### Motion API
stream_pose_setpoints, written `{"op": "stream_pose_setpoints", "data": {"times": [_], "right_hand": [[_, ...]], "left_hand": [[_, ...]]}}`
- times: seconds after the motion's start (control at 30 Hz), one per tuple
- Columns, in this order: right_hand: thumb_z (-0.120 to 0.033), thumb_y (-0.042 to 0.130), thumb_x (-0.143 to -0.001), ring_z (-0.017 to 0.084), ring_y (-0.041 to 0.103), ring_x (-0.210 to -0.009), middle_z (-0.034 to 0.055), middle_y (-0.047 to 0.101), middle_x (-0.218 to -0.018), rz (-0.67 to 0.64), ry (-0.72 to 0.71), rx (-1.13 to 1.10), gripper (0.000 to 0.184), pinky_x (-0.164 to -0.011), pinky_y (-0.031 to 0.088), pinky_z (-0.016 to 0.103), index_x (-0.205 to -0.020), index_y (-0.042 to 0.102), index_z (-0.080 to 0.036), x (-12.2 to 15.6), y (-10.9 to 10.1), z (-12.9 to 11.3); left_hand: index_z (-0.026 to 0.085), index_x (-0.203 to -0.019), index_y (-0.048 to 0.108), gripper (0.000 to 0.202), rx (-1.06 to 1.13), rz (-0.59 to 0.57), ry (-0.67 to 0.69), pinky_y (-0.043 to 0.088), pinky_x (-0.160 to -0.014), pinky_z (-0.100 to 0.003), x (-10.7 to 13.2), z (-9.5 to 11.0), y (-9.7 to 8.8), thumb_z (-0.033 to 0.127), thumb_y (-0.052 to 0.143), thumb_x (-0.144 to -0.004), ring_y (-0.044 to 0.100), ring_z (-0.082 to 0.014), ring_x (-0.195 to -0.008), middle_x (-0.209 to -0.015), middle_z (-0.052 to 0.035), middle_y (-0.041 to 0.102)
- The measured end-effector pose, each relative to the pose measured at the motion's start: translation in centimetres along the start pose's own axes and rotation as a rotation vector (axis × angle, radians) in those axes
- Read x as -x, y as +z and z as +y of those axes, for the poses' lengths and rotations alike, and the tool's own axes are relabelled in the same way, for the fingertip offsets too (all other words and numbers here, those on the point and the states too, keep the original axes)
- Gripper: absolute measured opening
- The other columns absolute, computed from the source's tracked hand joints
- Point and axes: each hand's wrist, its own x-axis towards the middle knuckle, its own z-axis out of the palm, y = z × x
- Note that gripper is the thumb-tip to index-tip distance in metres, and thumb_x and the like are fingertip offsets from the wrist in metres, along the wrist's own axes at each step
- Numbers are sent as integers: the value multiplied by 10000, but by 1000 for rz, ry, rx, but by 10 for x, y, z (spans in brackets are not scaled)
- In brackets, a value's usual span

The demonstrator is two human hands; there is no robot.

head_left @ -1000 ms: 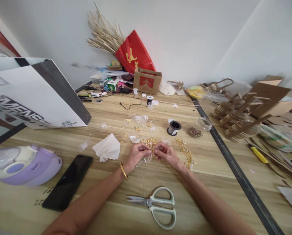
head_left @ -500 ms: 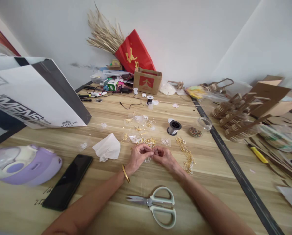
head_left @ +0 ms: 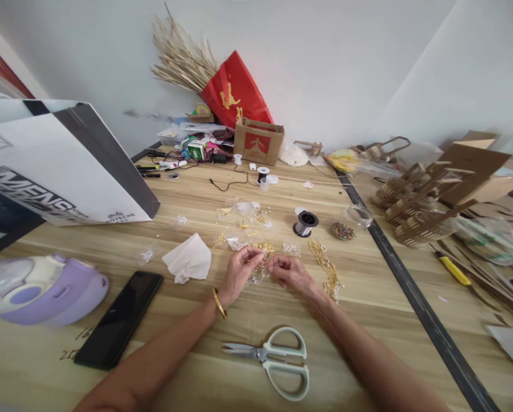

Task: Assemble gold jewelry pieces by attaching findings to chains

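Note:
My left hand, with a gold bangle at the wrist, is pinched closed over a pile of small gold and silver jewellery pieces. Just to its right, my right hand is also closed, thumb against curled fingers. A small gap parts the two hands. Whatever the fingertips hold is too small to make out. Gold chains lie right of my right hand, and a little bag of silver rings sits behind it. Scissors with pale green handles rest between my forearms, blades pointing left.
A spool of clear line and a dish of mixed beads stand behind the hands. Leftward are a crumpled tissue, a black phone and a purple-white device. Small woven baskets and a yellow cutter occupy the right.
My hands, fingertips together half a second ago, have moved slightly apart. The pile between them shows more. The scissors and chains lie where they were.

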Motion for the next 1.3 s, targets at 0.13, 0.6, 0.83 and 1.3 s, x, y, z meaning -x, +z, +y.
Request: {"op": "stream_pose_setpoints", "data": {"times": [0.13, 0.6, 0.83, 1.3], "right_hand": [[-376, 680, -679, 43, 285, -367, -79, 403, -462, 5, 8, -67, 237, -367, 189, 198, -717, 592, -159, 1, -3, -7], [-341, 716, -652, 42, 282, -380, -74, 428, -473, -35, -6, -128, 213, -377, 202, 198, -682, 594, -170, 1, -2, -6], [-389, 704, -681, 46, 282, -378, -79, 412, -475, -47, -27, -139, 248, -372, 207, 197, -723, 585, -177, 2, -3, -8], [-425, 666, -724, 54, 354, -426, -52, 468, -543, -61, -74, 127, 287, -399, 317, 187, -807, 621, -155, -2, -16, -7]], "left_hand": [[135, -827, 634, 254, 29, -100, -56, 457, -677, -240, 0, 7, -2, 380, 617, -763, 604, -156, -769, -805, -53, 678], [122, -689, 630, 242, 169, -280, -191, 406, -572, -213, -4, -8, -3, 234, 792, -550, 536, -87, -565, -619, 8, 623], [111, -686, 677, 225, 139, -275, -215, 398, -561, -221, -5, -11, -5, 240, 787, -538, 524, -88, -544, -608, -14, 639], [125, -738, 647, 223, 205, -306, -248, 382, -583, -214, -3, -5, -7, 304, 740, -643, 527, -82, -576, -645, 4, 609]]}}
